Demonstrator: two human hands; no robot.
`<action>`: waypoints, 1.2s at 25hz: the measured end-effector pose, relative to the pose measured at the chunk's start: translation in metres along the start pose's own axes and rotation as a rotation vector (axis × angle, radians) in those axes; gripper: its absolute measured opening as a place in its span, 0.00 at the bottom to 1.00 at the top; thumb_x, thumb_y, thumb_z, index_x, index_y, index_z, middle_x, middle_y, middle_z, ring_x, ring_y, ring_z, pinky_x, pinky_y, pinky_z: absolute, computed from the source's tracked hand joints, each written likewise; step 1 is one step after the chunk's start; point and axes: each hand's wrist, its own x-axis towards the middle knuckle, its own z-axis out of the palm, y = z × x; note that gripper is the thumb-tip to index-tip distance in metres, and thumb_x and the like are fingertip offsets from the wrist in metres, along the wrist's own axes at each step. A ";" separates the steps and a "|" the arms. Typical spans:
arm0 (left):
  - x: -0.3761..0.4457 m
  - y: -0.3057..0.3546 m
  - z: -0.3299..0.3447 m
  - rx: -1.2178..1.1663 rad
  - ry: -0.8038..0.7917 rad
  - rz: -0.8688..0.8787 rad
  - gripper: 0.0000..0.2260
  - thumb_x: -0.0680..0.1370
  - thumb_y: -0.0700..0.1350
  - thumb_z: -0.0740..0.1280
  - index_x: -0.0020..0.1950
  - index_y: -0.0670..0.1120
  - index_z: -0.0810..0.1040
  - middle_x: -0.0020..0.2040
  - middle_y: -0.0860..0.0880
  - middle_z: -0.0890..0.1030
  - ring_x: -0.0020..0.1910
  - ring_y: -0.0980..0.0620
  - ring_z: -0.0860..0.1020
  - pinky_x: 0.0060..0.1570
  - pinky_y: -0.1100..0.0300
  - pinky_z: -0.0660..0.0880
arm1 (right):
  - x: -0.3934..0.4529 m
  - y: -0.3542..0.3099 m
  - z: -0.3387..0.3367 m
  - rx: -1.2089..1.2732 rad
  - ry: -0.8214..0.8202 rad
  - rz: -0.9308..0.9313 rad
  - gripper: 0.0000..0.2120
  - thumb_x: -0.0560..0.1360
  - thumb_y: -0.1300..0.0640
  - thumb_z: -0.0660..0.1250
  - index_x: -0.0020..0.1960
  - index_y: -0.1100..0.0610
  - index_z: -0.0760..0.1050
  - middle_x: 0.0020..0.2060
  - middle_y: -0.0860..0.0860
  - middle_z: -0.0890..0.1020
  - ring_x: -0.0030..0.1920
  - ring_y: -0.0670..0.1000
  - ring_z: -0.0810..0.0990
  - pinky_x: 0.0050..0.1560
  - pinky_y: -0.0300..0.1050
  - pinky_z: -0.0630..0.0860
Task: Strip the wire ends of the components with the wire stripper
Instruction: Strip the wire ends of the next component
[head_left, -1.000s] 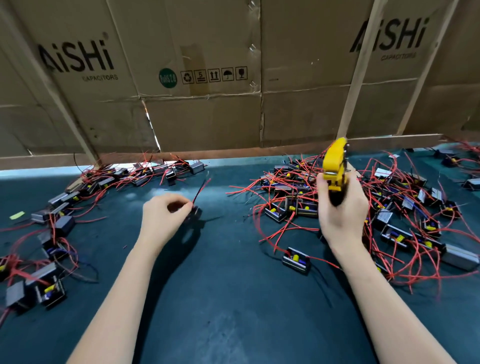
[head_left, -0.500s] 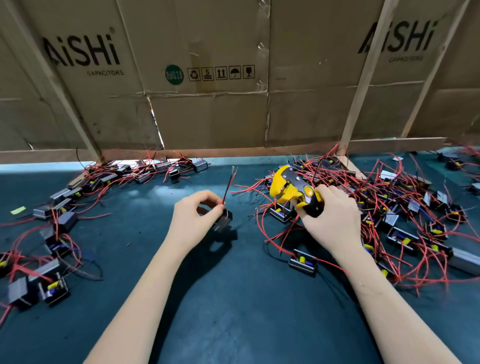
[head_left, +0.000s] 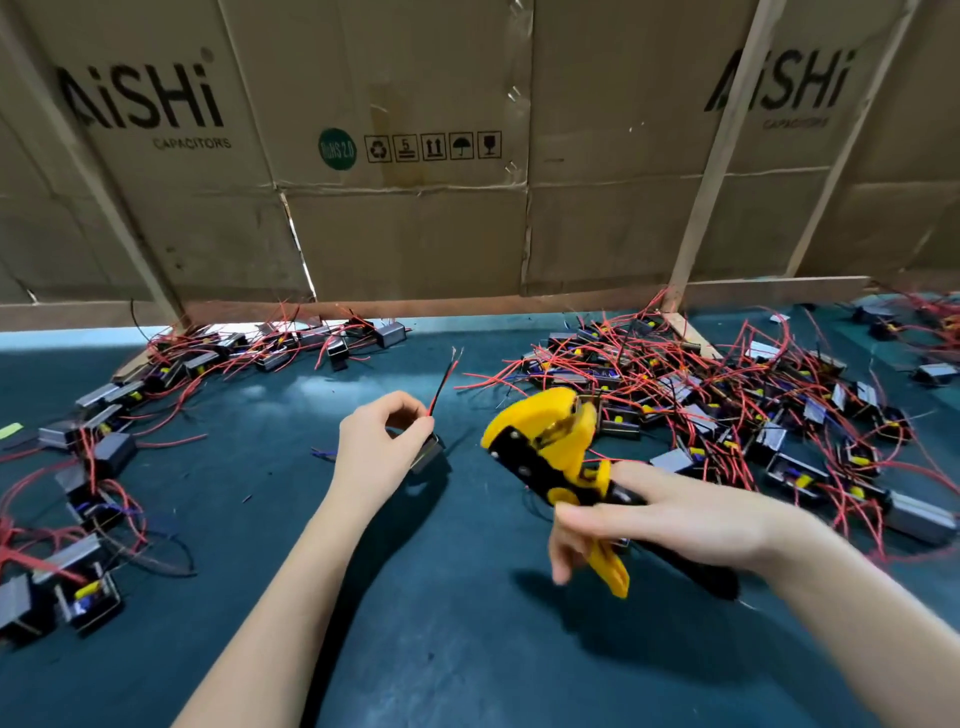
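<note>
My left hand (head_left: 379, 449) holds a small grey component (head_left: 428, 451) above the table and pinches its red and black wire pair (head_left: 444, 382), which points up and away with bare tips. To its right my right hand (head_left: 670, 522) grips the handles of the yellow and black wire stripper (head_left: 550, 449). The stripper's head points up and left, toward the wires, with a gap between its jaws and the wire ends. Its handles stand apart.
A big tangle of components with red wires (head_left: 727, 400) covers the right of the dark green table (head_left: 415, 623). A looser row of components (head_left: 156, 374) curves along the left and back. A cardboard wall (head_left: 405, 156) with wooden slats closes the far edge.
My right hand has come down and toward me, tilting the stripper so its head faces the wires. My left hand moved right and lifted the component, its wires pointing up.
</note>
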 end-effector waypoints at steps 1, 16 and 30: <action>-0.001 0.000 0.000 -0.004 -0.008 0.003 0.07 0.73 0.37 0.70 0.37 0.46 0.80 0.32 0.54 0.81 0.31 0.64 0.75 0.36 0.74 0.70 | 0.008 0.006 0.005 -0.002 0.055 0.022 0.21 0.81 0.43 0.60 0.42 0.61 0.71 0.45 0.57 0.85 0.39 0.54 0.78 0.46 0.47 0.74; -0.003 -0.003 0.005 -0.015 -0.102 0.118 0.06 0.74 0.38 0.73 0.40 0.48 0.83 0.36 0.55 0.83 0.35 0.62 0.77 0.40 0.70 0.73 | 0.037 0.055 -0.058 -0.358 1.081 -0.059 0.25 0.73 0.34 0.64 0.33 0.55 0.70 0.26 0.49 0.74 0.32 0.51 0.72 0.39 0.43 0.70; -0.007 0.006 0.000 -0.155 -0.171 0.073 0.07 0.79 0.41 0.68 0.40 0.47 0.78 0.33 0.47 0.82 0.32 0.55 0.76 0.37 0.58 0.72 | 0.059 0.057 -0.023 -0.133 0.990 -0.237 0.15 0.76 0.51 0.71 0.37 0.59 0.73 0.30 0.50 0.75 0.33 0.49 0.71 0.40 0.47 0.68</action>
